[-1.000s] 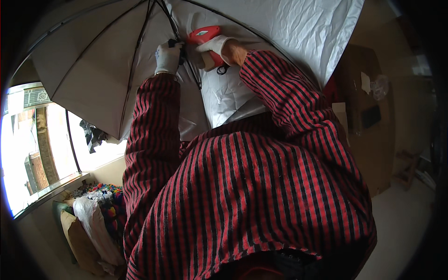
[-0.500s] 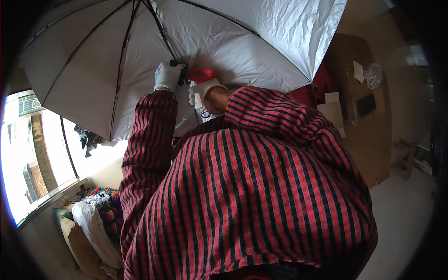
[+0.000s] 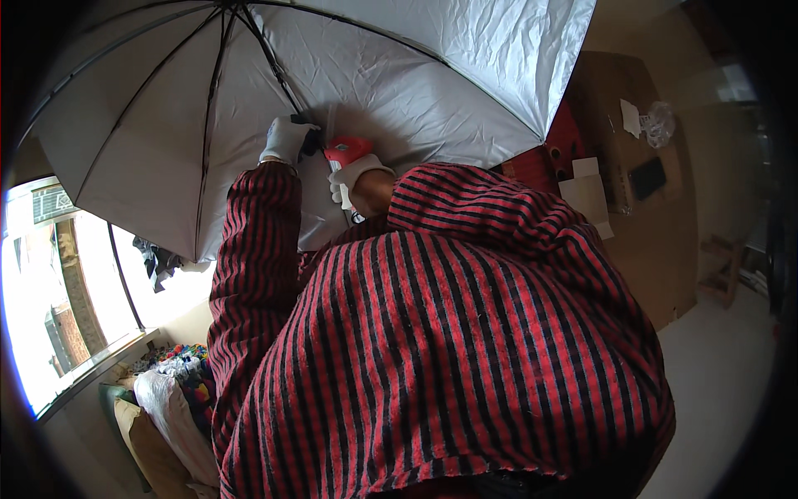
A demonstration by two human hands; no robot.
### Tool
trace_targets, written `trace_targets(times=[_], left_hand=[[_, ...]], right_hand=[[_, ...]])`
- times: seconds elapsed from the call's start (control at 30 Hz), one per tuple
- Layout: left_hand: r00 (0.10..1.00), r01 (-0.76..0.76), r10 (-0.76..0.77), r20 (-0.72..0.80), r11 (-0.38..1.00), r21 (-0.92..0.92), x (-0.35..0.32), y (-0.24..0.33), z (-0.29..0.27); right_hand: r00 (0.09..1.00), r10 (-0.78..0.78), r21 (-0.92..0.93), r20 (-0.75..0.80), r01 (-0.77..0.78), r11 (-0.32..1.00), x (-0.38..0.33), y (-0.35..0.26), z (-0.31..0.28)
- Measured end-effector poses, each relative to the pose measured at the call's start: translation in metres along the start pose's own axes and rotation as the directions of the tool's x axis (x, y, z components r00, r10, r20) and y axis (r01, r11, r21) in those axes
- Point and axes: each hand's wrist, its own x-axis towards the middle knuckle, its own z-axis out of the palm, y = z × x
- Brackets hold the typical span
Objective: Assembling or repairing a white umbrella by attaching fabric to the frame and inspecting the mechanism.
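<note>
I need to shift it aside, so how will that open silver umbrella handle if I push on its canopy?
The umbrella canopy looks like thin, creased fabric, so it would probably give and flex. Its thin black ribs likely bend rather than resist. Being wide and open, it may swing awkwardly.

A bright window point(image 3: 58, 291) at left, a heap of colourful cloth point(image 3: 179, 370) below it, a brown cardboard box point(image 3: 640, 191) at right.

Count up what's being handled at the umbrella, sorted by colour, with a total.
White or silver: 3, the open umbrella canopy, the gloved left hand, the gloved right hand
Red: 1, the red tool beside the right hand
Black: 1, the umbrella shaft that the left hand grips
Total: 5
</note>
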Motion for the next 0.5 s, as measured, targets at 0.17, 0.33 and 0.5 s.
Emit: trace_targets(times=[0.17, 0.33, 0.5], left_hand=[[0.999, 0.02, -0.019, 0.035, 1.0, -0.008, 0.004, -0.001, 0.001], [0.998, 0.03, -0.03, 0.047, 1.0, 0.007, 0.006, -0.009, -0.002], [0.997, 0.004, -0.005, 0.072, 1.0, 0.005, 0.006, -0.005, -0.004]], right_hand=[[0.992, 0.003, 0.169, 0.13, -0.025, 0.985, 0.022, 0.008, -0.022], [0.99, 0.092, 0.142, -0.111, -0.076, 0.987, 0.005, -0.003, -0.007], [0.98, 0.072, 0.036, -0.186, -0.066, 0.997, 0.007, 0.001, -0.012]])
